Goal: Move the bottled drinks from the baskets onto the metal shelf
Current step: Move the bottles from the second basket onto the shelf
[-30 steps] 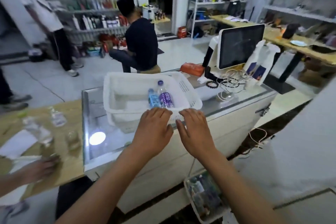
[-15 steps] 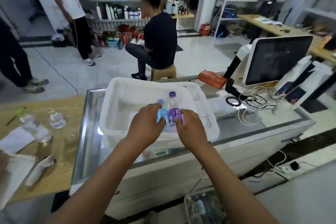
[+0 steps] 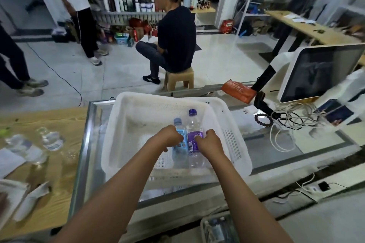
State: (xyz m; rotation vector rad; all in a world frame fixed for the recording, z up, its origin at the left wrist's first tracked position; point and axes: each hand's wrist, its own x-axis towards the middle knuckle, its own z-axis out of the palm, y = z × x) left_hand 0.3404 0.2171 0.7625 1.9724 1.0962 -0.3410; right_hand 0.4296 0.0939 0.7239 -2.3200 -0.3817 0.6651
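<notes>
A white plastic basket sits on a glass counter. Two bottles lie side by side inside it: a blue-labelled bottle and a purple-labelled bottle with a purple cap. My left hand is inside the basket, fingers curled round the blue-labelled bottle. On its right, my right hand curls its fingers round the purple-labelled bottle. Both bottles rest on the basket floor.
A second basket with bottles stands on the floor below the counter. A wooden table at left carries clear bottles and papers. A monitor, cables and a bead bracelet crowd the counter's right. A person sits on a stool beyond.
Both hands have gone from the basket's near rim down into it and closed round the two bottles. The camera has moved closer and tilted down.
</notes>
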